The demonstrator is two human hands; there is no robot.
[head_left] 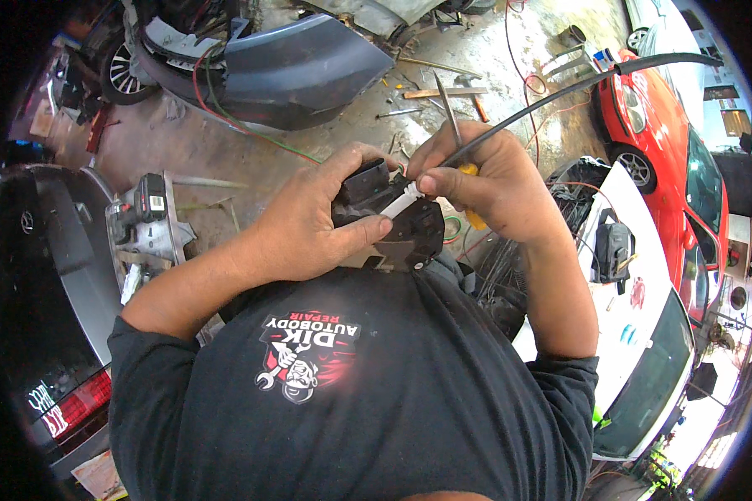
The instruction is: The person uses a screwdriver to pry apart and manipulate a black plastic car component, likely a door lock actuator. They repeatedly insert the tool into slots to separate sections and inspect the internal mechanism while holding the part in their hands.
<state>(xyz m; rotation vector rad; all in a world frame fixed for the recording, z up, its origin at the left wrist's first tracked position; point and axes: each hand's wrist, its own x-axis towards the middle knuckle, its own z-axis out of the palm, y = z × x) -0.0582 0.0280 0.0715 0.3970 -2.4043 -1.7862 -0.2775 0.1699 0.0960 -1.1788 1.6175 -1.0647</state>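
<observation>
In front of my chest, my left hand (305, 221) is closed around a black plastic and metal unit that looks like a car door latch (426, 232). Its thumb presses near a white plastic cable end fitting (403, 200), which lies across the unit. A long black cable (543, 104) runs from that fitting up to the far right. My right hand (505, 188) pinches the cable at the fitting. Held in the same hand is a screwdriver with a yellow handle (475, 219), its thin shaft pointing up and away. The palm partly hides the handle.
A loose grey bumper or fender panel (301, 71) lies ahead on the floor, near scattered tools and hoses. At left stand a cordless drill (149, 200) on a metal stand and a dark car (58, 250). To the right are a white car panel (635, 326) with a black pouch (612, 249), and a red car (656, 142).
</observation>
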